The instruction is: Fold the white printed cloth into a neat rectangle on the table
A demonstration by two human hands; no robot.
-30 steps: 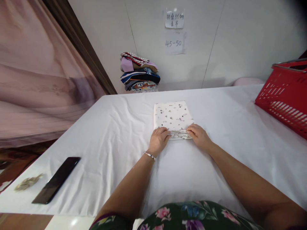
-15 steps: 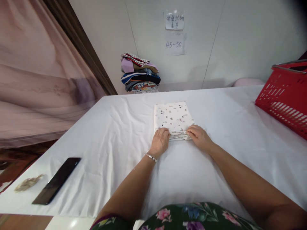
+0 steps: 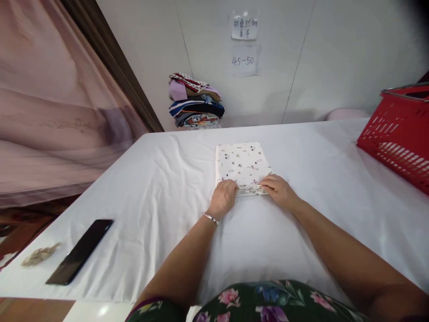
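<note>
A white cloth (image 3: 241,163) with small scattered prints lies folded into a neat, layered rectangle on the white-covered table (image 3: 161,192). My left hand (image 3: 224,197), with a silver bracelet at the wrist, pinches the near left corner of the cloth. At the near right corner my right hand (image 3: 279,191) grips the same edge between thumb and fingers. Several fold layers show along the near edge between the two hands. My fingertips partly hide both near corners.
A black phone (image 3: 80,251) and a small beige tuft (image 3: 40,256) lie at the table's left. On the right stands a red plastic basket (image 3: 398,138). Beyond the far edge rises a stack of folded fabrics (image 3: 196,103) near the wall. A pink curtain (image 3: 56,112) hangs at left.
Both hands keep their places at the cloth's near edge. My right fingers have shifted slightly, lying a little flatter on the corner; the cloth stays in place.
</note>
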